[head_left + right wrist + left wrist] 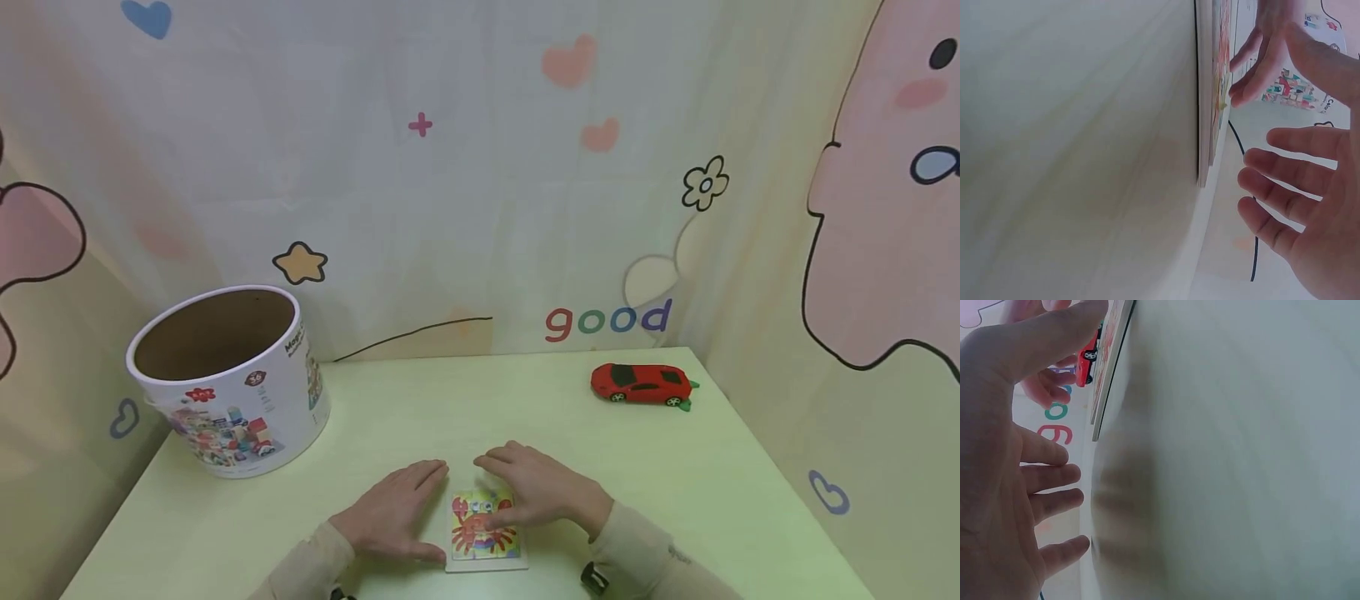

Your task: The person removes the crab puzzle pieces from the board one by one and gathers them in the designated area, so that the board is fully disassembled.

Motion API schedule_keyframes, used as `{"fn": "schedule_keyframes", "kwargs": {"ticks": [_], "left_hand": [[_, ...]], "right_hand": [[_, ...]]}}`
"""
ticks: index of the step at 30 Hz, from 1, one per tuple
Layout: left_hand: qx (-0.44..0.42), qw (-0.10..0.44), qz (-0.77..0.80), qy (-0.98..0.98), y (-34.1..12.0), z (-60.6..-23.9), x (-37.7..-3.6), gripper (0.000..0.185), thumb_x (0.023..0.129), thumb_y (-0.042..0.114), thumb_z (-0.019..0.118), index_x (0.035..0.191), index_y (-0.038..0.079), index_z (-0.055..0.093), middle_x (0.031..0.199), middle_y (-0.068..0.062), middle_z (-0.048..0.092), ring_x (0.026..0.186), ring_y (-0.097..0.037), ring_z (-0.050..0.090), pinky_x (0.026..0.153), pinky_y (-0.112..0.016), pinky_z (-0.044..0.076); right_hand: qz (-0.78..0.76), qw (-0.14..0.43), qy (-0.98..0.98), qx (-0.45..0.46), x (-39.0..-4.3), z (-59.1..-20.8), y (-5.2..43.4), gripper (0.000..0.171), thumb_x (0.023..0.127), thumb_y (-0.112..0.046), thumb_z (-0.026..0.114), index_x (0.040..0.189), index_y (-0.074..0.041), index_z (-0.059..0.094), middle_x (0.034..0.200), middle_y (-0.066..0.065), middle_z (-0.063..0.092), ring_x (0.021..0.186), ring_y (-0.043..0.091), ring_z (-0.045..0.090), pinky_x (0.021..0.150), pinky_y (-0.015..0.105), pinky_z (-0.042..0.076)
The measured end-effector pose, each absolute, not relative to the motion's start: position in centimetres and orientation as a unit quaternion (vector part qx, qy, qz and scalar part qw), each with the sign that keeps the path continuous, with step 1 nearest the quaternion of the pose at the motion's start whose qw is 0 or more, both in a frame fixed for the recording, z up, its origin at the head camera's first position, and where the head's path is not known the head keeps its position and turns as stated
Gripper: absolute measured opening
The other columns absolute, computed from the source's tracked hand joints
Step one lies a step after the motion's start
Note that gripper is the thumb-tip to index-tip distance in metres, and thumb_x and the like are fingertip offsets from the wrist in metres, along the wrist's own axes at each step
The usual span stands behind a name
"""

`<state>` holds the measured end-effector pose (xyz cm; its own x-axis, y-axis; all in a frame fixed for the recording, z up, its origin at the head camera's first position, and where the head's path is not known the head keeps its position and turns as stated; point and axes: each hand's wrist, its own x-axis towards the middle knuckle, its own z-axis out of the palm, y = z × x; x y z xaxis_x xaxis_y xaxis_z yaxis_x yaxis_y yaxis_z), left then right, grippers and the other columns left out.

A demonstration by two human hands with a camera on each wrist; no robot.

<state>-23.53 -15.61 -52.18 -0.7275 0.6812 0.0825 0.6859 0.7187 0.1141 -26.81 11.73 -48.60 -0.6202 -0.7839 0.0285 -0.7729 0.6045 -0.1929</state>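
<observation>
A small square puzzle board (pixel 483 533) with a red crab picture lies flat near the table's front edge. My left hand (pixel 397 508) lies flat on the table against the board's left side, fingers straight, thumb by its lower left corner. My right hand (pixel 532 492) rests flat across the board's upper right part, thumb on the picture. In the left wrist view the left hand (pixel 1029 487) is spread beside the board's edge (pixel 1109 369). In the right wrist view the right hand (pixel 1291 187) hovers spread beside the board (pixel 1205 94), with the left hand (pixel 1266 56) beyond it.
An open round toy bucket (pixel 225 383) stands at the table's back left. A red toy car (pixel 641 384) sits at the back right, also seen as the car (pixel 1087 359) in the left wrist view. Patterned curtains close in the pale green table (pixel 675 500) on three sides.
</observation>
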Motion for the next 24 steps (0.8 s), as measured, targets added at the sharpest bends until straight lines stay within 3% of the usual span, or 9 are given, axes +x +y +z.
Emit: {"fn": "schedule_keyframes", "kwargs": {"ticks": [6,15,24], "left_hand": [[-0.360,0.015,-0.067,-0.930,-15.4,-52.0,-23.2,0.111,0.071,0.080,0.061,0.147,0.003,0.037,0.149,-0.012,0.042,0.137,-0.028,0.041,0.111,-0.045,0.039],[-0.372,0.022,-0.078,-0.925,-15.2,-52.2,-23.0,0.107,0.071,0.080,0.060,0.144,0.003,0.042,0.145,-0.012,0.045,0.133,-0.028,0.044,0.108,-0.046,0.042],[-0.365,0.005,-0.074,-0.928,-15.1,-52.2,-22.8,0.107,0.072,0.079,0.060,0.145,0.003,0.040,0.147,-0.012,0.043,0.136,-0.027,0.041,0.112,-0.044,0.039]], "right_hand": [[-0.088,0.042,0.887,-0.451,-27.1,-48.5,10.8,0.073,0.085,-0.063,0.063,0.136,-0.012,0.055,0.134,0.001,0.057,0.122,0.018,0.050,0.105,0.035,0.046],[-0.092,0.056,0.884,-0.455,-27.3,-48.8,9.5,0.053,0.087,-0.043,0.069,0.128,-0.011,0.063,0.122,0.000,0.062,0.113,0.014,0.054,0.101,0.028,0.047],[-0.074,0.054,0.889,-0.450,-27.4,-48.8,8.7,0.043,0.087,-0.036,0.069,0.123,-0.012,0.066,0.115,-0.002,0.064,0.108,0.012,0.055,0.097,0.025,0.048]]}}
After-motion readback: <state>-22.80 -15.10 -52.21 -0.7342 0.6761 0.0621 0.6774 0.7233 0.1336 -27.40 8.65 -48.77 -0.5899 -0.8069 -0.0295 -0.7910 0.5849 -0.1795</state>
